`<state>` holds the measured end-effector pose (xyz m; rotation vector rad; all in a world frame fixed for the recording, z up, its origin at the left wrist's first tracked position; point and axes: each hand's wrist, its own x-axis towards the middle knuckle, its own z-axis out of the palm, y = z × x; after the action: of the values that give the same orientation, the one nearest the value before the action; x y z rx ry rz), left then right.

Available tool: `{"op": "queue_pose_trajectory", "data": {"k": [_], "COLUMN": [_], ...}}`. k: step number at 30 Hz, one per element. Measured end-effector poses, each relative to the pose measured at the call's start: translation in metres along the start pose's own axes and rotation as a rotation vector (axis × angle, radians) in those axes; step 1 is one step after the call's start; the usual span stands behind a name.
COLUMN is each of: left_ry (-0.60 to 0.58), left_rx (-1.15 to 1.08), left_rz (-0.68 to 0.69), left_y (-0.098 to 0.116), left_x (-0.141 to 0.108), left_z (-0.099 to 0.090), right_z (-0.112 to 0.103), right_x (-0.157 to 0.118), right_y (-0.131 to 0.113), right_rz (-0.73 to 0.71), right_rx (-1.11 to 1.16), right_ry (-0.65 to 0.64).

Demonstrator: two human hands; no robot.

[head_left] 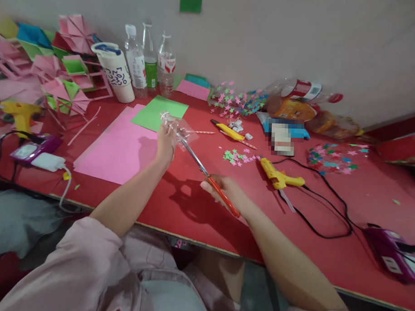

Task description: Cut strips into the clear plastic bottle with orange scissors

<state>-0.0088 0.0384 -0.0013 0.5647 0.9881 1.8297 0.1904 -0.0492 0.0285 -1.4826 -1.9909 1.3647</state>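
While the left fingers (167,127) grip clear plastic (185,132), the right fingers (216,188) clasp red-handled scissors (223,195)

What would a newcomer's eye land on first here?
Probably the red-handled scissors in the right hand, their blades at the clear plastic bottle piece in the left hand, mid-view. Next, the bright pink sheet left of them on the red table, and the yellow glue gun lying to the right.
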Motion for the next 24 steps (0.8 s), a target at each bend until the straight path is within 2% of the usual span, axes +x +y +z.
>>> {"op": "queue_pose_trajectory", "data": {"k": [16,24], "left_ry": [-0.007,0.011], "left_rx": [0.005,0.08], "left_rz": [0.015,0.076], "left_y": [0.0015,-0.0005], "left_x": [-0.0009,-0.0012], "left_z": [-0.0003,-0.0001], "right_z": [0.002,0.0022], "right_x": [0.0017,0.0034], "right_y": [0.0037,0.0047], "right_rz": [0.005,0.021], "right_rx": [0.043,0.047], "right_ry": [-0.01,-0.016]}}
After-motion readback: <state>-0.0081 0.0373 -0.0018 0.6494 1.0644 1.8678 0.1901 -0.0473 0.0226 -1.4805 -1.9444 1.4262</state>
